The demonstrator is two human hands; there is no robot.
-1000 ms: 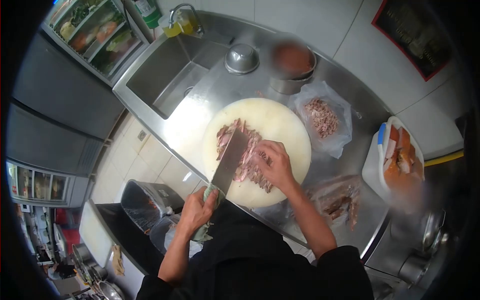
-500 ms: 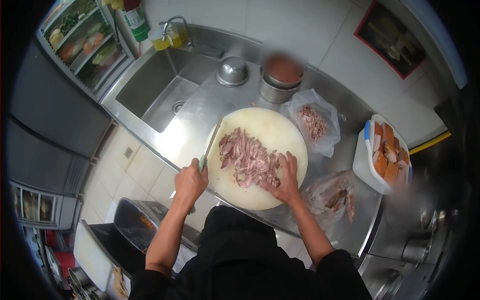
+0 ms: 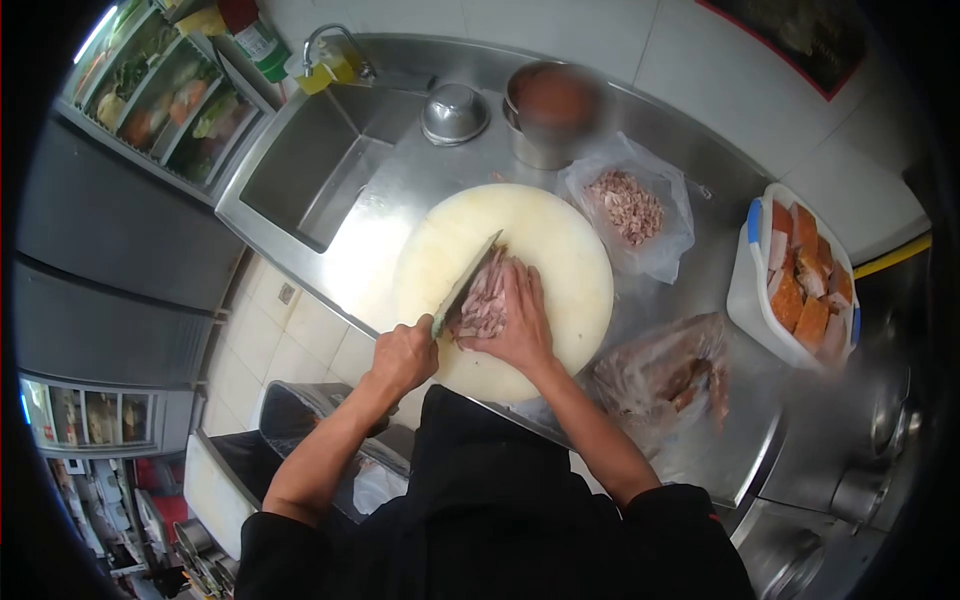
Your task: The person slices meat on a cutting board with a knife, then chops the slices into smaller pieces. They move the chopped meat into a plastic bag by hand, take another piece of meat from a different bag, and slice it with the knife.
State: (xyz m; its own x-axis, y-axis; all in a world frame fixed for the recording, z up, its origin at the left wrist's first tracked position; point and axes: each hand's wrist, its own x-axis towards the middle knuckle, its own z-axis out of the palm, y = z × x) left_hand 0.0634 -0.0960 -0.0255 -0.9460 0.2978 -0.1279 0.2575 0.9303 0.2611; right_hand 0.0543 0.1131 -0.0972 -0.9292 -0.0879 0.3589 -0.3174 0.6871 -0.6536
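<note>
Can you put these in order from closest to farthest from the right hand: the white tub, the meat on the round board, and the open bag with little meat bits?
From the right hand:
1. Meat: under the hand, touching it, on the round board.
2. Open bag: past the board, behind and to the right.
3. White tub: far right.

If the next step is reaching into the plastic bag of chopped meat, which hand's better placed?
Right, probably. The right hand holds no tool, only rests against the sliced meat, and is nearer the plastic bag. The left hand grips the knife and sits farther off.
</note>
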